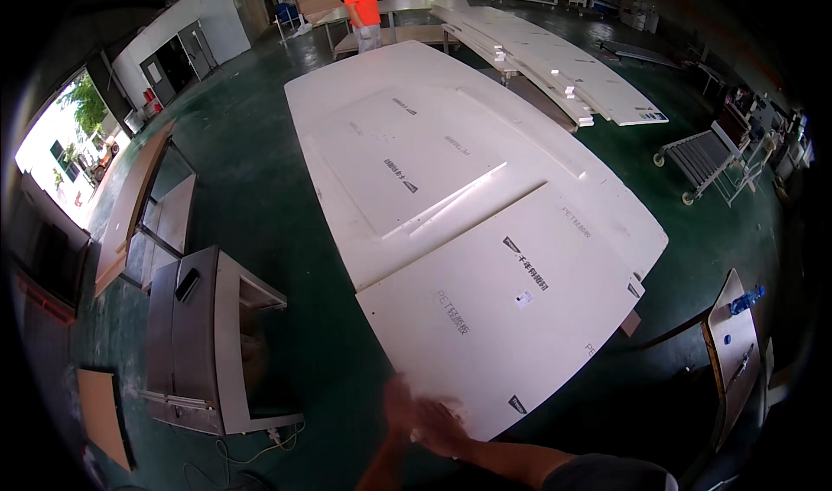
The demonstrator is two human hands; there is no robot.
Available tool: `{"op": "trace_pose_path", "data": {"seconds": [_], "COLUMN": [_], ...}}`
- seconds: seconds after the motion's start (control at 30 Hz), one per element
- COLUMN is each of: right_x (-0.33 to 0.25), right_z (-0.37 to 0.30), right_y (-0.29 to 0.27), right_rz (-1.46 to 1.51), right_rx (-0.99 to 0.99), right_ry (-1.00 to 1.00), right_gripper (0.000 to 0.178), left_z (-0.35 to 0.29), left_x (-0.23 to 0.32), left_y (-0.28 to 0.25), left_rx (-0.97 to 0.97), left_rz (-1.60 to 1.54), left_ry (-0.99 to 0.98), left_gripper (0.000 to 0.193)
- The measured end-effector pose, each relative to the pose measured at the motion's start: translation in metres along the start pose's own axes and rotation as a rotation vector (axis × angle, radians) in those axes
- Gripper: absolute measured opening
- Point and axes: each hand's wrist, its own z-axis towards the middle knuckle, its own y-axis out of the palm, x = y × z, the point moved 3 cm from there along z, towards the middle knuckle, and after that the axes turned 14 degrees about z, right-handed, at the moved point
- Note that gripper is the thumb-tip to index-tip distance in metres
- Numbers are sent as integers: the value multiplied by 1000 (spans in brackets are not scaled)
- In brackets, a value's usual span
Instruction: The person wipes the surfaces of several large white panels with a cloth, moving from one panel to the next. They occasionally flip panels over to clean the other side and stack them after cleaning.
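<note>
Just the head cam for me here, so I'm going off that. I'm looking down at a big stack of white panels (451, 188) lying flat on a green floor (251, 188). The near panel (511, 318) is sitting on top at the front, angled a bit, with grey lettering printed in a few spots, small dark triangle marks near its edges and a tiny white sticker around the middle. The panel behind it is carrying the same kind of grey print and triangles.

Both hands are coming in from the bottom edge and blurring a lot. The left hand (400, 409) is resting on the near corner of that front panel, and the right hand (444, 430) is lying flat on the same corner just beside it. Fingers are looking loosely spread, pressing rather than pinching, though the blur is making that hard to call.

Off to the left a grey metal cart (204, 335) is standing near the stack. A person in an orange shirt (361, 1) is standing at the far end. More white boards (555, 66) are lying at upper right.
</note>
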Motion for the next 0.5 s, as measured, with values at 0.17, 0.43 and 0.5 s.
{"op": "trace_pose_path", "data": {"seconds": [0.17, 0.43, 0.5], "right_x": [-18, 134, 91], "right_z": [-102, -129, -116], "right_y": [-47, -176, -138], "right_rz": [-43, -275, -263], "right_rx": [-205, 265, 49], "right_ry": [67, 698, 609], "right_gripper": [75, 83, 88], "left_z": [8, 3, -11], "left_x": [32, 54, 43], "left_y": [54, 65, 63], "left_rx": [-239, -332, -358], "left_rz": [345, 732, 858], "left_ry": [-14, 168, 158], "left_gripper": [64, 86, 88]}}
